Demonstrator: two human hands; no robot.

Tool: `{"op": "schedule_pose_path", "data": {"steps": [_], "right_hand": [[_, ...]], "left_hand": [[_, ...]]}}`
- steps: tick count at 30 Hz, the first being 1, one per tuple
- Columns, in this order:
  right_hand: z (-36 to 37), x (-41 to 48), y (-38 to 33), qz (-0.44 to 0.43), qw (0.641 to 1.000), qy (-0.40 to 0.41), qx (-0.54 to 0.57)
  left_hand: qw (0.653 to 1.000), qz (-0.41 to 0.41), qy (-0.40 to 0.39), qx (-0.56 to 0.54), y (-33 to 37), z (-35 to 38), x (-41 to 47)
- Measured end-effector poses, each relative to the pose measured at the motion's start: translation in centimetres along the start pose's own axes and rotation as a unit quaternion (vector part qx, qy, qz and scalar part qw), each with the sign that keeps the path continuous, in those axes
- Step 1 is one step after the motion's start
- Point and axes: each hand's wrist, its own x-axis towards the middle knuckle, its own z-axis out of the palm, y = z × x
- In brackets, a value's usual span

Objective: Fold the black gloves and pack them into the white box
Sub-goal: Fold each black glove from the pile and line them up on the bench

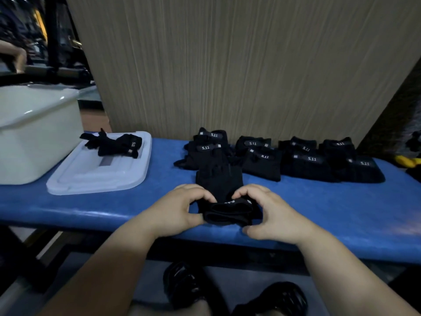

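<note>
Both hands work on 1 black glove [219, 181] lying at the near edge of the blue table [91, 208]; its fingers point away from the person and its cuff end is folded over into a thick roll nearest the body; the left hand [180, 208] pinches the left end of that roll between thumb and curled fingers; the right hand [268, 210] grips the right end the same way, thumb low and fingers curled over the top; a small white label shows on the folded cuff, too blurred to read; the white box [34, 133] stands open at the far left of the table; just beside it the white lid [91, 176] lies flat, with 1 loose glove [114, 144] sprawled across its far half; behind the held glove, along the wood-grain panel [227, 65], a row of black gloves [296, 160] lies in overlapping stacks, "5.11" wrist tabs facing up; a yellow object [407, 161] sits at the far right edge; 2 black shoes [182, 283] show below the table
</note>
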Motion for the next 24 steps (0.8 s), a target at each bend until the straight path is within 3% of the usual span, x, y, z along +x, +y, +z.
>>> {"op": "schedule_pose_path", "data": {"steps": [3, 9, 12, 16, 24], "right_hand": [[0.0, -0.1, 0.1, -0.004, 1.000, -0.007, -0.003], [0.7, 0.2, -0.4, -0.012, 0.990, 0.134, 0.034], [0.8, 0.6, -0.8, 0.004, 0.986, 0.152, 0.075], [0.7, 1.5, -1.0, 0.063, 0.981, 0.156, 0.099], [1.3, 2.2, -1.0, 0.166, 0.963, 0.204, 0.049]], "left_hand": [[0.998, -0.040, 0.027, -0.028, 0.3, 0.2, 0.2], [0.989, -0.102, 0.080, -0.078, 0.6, 0.7, 0.4], [0.980, -0.117, 0.128, -0.101, 1.1, 1.1, 0.4], [0.968, -0.157, 0.175, -0.082, 1.4, 1.6, 1.1], [0.967, -0.193, 0.166, -0.021, 2.0, 1.3, 2.9]]}}
